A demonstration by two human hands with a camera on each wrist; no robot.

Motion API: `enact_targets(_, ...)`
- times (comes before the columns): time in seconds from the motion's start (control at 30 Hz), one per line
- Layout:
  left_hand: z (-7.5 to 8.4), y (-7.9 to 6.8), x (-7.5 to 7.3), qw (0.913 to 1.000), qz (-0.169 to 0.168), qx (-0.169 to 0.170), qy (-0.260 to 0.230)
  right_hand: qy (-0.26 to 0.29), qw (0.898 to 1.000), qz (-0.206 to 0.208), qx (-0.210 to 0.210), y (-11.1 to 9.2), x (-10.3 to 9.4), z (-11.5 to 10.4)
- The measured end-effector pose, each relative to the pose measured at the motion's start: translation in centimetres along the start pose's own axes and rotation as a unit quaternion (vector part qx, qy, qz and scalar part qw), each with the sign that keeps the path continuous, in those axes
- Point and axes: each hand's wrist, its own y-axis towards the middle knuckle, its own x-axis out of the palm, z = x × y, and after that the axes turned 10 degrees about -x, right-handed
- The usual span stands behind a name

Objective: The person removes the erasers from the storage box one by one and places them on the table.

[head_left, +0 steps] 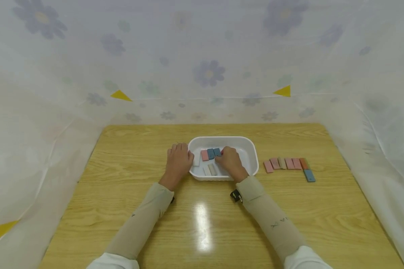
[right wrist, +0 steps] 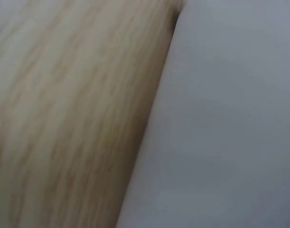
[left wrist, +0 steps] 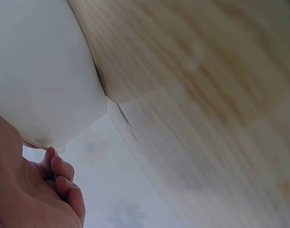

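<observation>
A white plastic tray (head_left: pixel 250 158) stands on the wooden table. My left hand (head_left: pixel 179 158) grips its left rim; the left wrist view shows the thumb and curled fingers (left wrist: pixel 64 168) at the edge. My right hand (head_left: pixel 231 160) reaches inside and pinches a small red eraser (head_left: pixel 222 152), mostly hidden by the fingers. Left of it in a row lie a blue eraser (head_left: pixel 217 152), another blue eraser (head_left: pixel 210 154) and a pink eraser (head_left: pixel 204 155). A white eraser (head_left: pixel 196 160) lies by the left wall, and pale erasers (head_left: pixel 212 169) lie near the front wall.
Right of the tray, several pink, beige and orange erasers (head_left: pixel 289 163) form a row on the table (head_left: pixel 202 220), with a blue eraser (head_left: pixel 309 175) below its right end. Flowered plastic sheeting (head_left: pixel 208 74) encloses the back and sides. The right wrist view shows only tray wall and table.
</observation>
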Motion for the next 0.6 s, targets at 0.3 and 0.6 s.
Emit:
enact_targets(0.3,0.1,0.2,-0.1,1.0000,-0.001,0.001,0.000,0.023,0.999,0.025,0.003,-0.2,-0.4,0.0)
enact_targets(0.6,0.3,0.1,-0.2,0.9999,-0.015,0.002,-0.004,0.022,0.997,0.069,-0.034,-1.7,-3.3,-1.0)
